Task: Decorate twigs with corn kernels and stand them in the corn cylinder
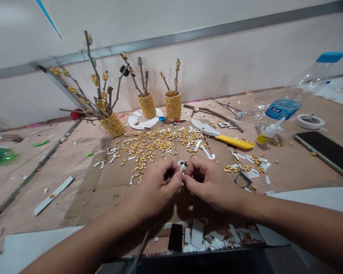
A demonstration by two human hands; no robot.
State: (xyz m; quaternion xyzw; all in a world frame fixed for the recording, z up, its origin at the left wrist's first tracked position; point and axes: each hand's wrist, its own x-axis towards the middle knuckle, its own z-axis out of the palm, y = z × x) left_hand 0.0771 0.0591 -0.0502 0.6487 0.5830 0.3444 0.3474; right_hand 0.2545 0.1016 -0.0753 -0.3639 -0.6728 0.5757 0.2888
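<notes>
My left hand (162, 182) and my right hand (207, 180) meet over a sheet of brown cardboard (103, 194). Between their pinched fingertips is a small white strip (182, 166), bent into a little curl; both hands appear to grip it. Just beyond the fingers, loose corn kernels (162, 144) are scattered with white paper scraps (207, 151). Farther back stand three corn-covered pots holding twigs: a left pot (112, 125), a middle pot (147, 106) on a white disc (135, 121), and a right pot (173, 106).
A yellow-handled knife (234, 141), a glue bottle (270, 132), a tape roll (310, 121) and a phone (328, 152) lie to the right. A clear plastic bottle (284, 108) leans behind them. White scraps (197, 233) pile along the near edge. A wall (246, 61) closes the back.
</notes>
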